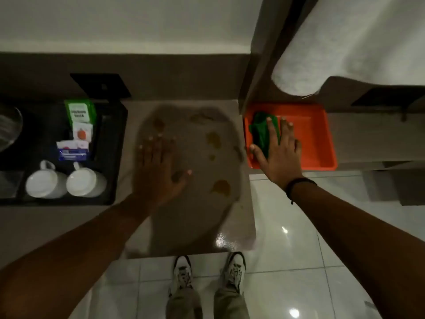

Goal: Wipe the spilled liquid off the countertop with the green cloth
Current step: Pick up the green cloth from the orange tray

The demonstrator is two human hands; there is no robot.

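Observation:
The grey countertop (197,217) carries several yellowish-brown puddles of spilled liquid (221,187) across its middle and right side. My left hand (158,166) lies flat on the counter with fingers spread, left of the puddles. The green cloth (261,132) sits crumpled in the left part of an orange tray (315,139) to the right of the counter. My right hand (279,153) rests on top of the cloth with fingers extended and the thumb at the tray's left rim; no closed grip shows.
A black tray (110,157) on the left holds two white mugs (66,183) and sachets (79,127). A white towel (345,49) hangs above the orange tray. Past the counter's front and right edges lie glossy floor tiles (287,238) and my shoes.

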